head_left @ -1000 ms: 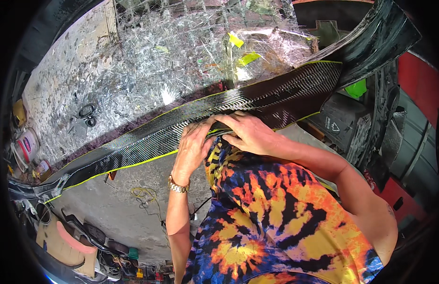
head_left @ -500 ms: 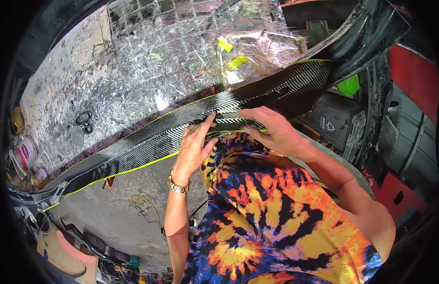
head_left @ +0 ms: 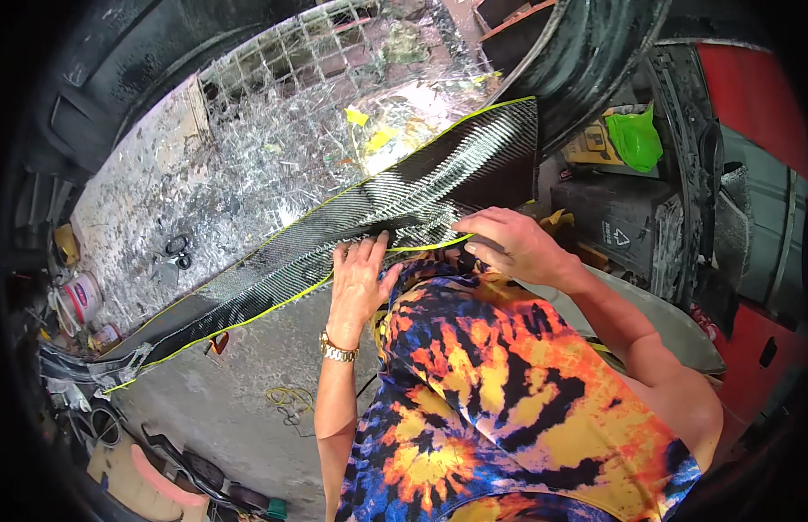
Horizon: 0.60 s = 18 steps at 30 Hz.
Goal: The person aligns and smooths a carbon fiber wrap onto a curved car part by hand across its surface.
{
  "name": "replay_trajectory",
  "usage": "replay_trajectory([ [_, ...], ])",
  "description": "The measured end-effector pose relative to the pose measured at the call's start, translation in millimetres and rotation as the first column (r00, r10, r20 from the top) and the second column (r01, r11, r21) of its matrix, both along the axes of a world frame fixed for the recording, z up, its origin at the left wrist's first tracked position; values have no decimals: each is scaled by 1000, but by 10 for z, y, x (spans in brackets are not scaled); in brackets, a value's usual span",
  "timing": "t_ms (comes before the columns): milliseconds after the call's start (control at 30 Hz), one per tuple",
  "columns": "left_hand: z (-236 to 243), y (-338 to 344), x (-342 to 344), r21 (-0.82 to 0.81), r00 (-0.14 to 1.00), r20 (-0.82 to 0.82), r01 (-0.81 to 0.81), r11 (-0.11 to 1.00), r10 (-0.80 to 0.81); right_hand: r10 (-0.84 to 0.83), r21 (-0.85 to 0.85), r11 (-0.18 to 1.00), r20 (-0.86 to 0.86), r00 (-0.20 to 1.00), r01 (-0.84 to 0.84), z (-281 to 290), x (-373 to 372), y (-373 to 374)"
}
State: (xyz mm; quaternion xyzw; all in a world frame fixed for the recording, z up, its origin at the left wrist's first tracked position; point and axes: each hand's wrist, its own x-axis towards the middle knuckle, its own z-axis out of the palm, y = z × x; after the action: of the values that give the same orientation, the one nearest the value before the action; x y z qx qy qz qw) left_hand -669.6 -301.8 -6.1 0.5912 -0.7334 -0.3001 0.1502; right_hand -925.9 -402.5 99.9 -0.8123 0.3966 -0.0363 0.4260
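Note:
A long strip of black woven cloth, like carbon-fibre fabric (head_left: 334,217), with yellow edges, lies along a dark curved part (head_left: 600,61) that shows beyond both its ends. My left hand (head_left: 360,287) lies on the near side of the cloth, fingers stretched out and pressing its surface. Close to my body, my right hand (head_left: 519,248) pinches the near yellow edge between thumb and fingers. Between my hands the weave is bunched and creased, and light catches its folds. The underside of the cloth is hidden.
Beyond the cloth is a stained workbench (head_left: 238,183) with scissors (head_left: 177,250), yellow scraps (head_left: 380,139) and a metal grid. A white-and-red tin (head_left: 80,297) stands at its left. On the right are a black bin (head_left: 613,222) and a bright green bag (head_left: 634,139). Yellow cord (head_left: 291,400) lies on the floor.
My right hand has come back toward me and closed on the cloth's near edge. My left hand stays on the cloth, and the whole view has shifted to the right.

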Motion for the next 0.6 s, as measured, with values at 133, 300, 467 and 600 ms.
replay_trajectory([
  [133,-61,102,45,-13,995,89,-53,999,54,34,-23,999,90,995,-32,-73,60,19],
  [300,-94,189,-39,44,951,240,-210,977,193,74,-23,997,87,993,-72,-115,86,13],
  [467,-63,132,58,-42,936,117,-330,943,333,-183,-144,969,113,977,198,-153,-10,-37],
  [600,-206,-53,391,-218,971,0,-234,948,239,-546,-66,837,-155,823,543,-136,-307,-168],
])
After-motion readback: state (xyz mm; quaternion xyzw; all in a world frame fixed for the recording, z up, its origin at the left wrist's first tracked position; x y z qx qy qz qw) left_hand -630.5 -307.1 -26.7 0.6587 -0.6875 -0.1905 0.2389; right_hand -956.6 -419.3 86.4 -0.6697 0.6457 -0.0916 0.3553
